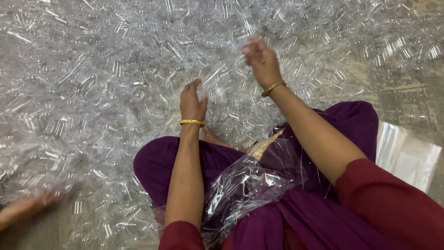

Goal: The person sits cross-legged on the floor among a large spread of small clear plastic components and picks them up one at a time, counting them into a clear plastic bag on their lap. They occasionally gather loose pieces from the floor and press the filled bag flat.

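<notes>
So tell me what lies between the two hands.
In the head view, clear plastic pieces of the floor pile fill the gap between the left hand and the raised right hand.

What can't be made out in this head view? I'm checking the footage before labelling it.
- Right hand: motion-blurred; whether it holds a clear plastic piece is unclear.
- Left hand: palm faces away, so its grip is hidden.
- Clear plastic bag on the lap: contents lost in glare.
- Another person's hand: blurred, cut by the left edge.

Clear plastic pieces (115, 83) heaped across the floor (407, 88), no gap ahead. Bare floor far right only. Plastic bag (245, 185) fills lap.
</notes>
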A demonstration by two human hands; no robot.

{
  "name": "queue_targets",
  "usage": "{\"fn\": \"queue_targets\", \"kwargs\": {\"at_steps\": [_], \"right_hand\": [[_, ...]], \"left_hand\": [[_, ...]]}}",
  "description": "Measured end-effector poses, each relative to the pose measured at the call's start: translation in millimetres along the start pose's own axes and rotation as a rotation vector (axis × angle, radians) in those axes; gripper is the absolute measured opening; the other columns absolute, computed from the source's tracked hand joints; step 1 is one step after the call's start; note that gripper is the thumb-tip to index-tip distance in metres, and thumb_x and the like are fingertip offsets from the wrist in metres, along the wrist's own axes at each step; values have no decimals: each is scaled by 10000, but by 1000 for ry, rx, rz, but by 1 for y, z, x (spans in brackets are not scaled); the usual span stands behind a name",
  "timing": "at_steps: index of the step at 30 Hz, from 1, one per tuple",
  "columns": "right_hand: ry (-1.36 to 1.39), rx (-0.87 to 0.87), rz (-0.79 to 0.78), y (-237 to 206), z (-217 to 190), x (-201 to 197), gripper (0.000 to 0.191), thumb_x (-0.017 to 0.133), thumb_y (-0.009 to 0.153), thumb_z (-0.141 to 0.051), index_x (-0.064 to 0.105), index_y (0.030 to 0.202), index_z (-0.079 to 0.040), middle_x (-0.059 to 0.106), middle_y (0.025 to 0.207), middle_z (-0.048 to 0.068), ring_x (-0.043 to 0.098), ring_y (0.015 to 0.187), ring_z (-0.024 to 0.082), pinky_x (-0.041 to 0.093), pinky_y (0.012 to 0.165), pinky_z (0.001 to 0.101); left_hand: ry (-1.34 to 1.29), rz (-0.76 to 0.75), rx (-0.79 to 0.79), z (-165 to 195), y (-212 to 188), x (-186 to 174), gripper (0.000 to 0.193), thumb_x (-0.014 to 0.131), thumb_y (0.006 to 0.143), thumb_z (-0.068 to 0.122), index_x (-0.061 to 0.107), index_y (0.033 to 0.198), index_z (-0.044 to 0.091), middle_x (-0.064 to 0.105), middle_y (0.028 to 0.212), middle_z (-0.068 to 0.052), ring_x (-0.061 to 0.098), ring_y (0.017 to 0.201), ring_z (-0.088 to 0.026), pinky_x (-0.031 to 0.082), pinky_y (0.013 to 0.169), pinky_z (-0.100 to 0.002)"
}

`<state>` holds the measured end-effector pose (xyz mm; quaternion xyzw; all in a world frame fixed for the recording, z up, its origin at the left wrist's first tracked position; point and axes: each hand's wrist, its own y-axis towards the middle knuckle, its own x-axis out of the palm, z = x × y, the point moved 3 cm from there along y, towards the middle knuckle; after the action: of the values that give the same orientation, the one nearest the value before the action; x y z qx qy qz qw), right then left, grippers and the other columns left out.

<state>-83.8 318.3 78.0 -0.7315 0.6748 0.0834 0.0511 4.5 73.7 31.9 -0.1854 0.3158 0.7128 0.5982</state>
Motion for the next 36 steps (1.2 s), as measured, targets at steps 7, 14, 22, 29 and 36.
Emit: {"fn": "queue_targets", "kwargs": {"at_steps": [7, 14, 22, 29, 36], "right_hand": [[-143, 44, -60, -20, 28, 5, 593, 385, 1098, -467, 425, 1573, -114, 600, 1479, 95, 527, 1405, 233, 350, 1195, 417], [-1125, -7, -354, -53, 83, -38, 558, 638, 932, -450, 564, 1429, -207, 423, 1516, 223, 410, 1378, 396, 346, 1080, 570], [-965, 15, -199, -60, 89, -54, 252, 743, 922, -354, 727, 1029, -127, 680, 1286, 118, 673, 1153, 320, 523, 997, 452], [-628, -85, 151, -43, 38, -79, 234, 836, 901, -277, 685, 949, -105, 718, 1032, 100, 731, 920, 229, 599, 845, 364], [351, 111, 217, -28, -27, -72, 144, 728, 968, -225, 707, 1060, -117, 744, 1119, 29, 736, 978, 144, 675, 886, 322]], "left_hand": [[-141, -37, -62, 1, -4, -1, 630, 855, 769, 75, 582, 1335, 41, 667, 1279, -157, 654, 1178, -321, 518, 999, -407], [-74, 83, -68, -3, 2, -4, 608, 836, 768, 19, 572, 1315, 54, 650, 1274, -137, 648, 1180, -314, 521, 994, -402], [-54, 86, -31, -1, -3, -7, 616, 824, 762, 11, 568, 1320, 50, 638, 1258, -151, 635, 1168, -337, 512, 993, -417], [-99, 70, -58, 1, -1, -5, 608, 822, 773, 24, 564, 1322, 56, 630, 1272, -144, 632, 1181, -330, 510, 1001, -411], [7, 0, 19, 12, -7, -8, 609, 823, 745, -6, 600, 1305, 78, 637, 1277, -154, 608, 1173, -376, 502, 975, -442]]}}
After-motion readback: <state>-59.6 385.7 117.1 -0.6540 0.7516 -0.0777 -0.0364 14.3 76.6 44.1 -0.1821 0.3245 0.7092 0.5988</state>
